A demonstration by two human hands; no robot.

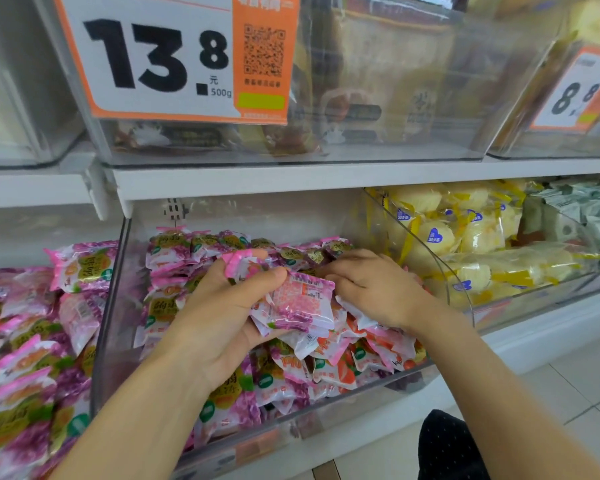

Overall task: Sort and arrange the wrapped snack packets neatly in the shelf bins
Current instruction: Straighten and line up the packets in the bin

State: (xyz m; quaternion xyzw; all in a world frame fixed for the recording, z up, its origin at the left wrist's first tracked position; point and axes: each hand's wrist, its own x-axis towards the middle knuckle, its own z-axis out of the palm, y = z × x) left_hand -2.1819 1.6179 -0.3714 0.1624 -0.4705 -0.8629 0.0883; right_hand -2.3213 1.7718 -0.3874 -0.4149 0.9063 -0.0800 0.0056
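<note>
Left hand [229, 313]: grip curls round a bunch of pink wrapped snack packets [298, 299] over the clear plastic bin [111, 306]. Right hand [371, 289], at 3 o'clock, lies on the pile; its grip cannot be told. Yellow-wrapped packets [437, 237] fill the 2 o'clock bin.

Centre bin: snack packets [174, 251] are pink and purple, with gold-green oval labels and round green marks; the lower ones show orange-red fruit prints on white. Upturned packet [302, 299]: pink dotted panel, white barcode patch. Price sign [153, 57]: white, black numerals, orange border, orange strip with black QR code and lime patch. Next bin: yellow packets [437, 233], blue heart marks. Far right: grey-green packets [575, 209]. Dark fabric [447, 445], fine pale dots.
</note>
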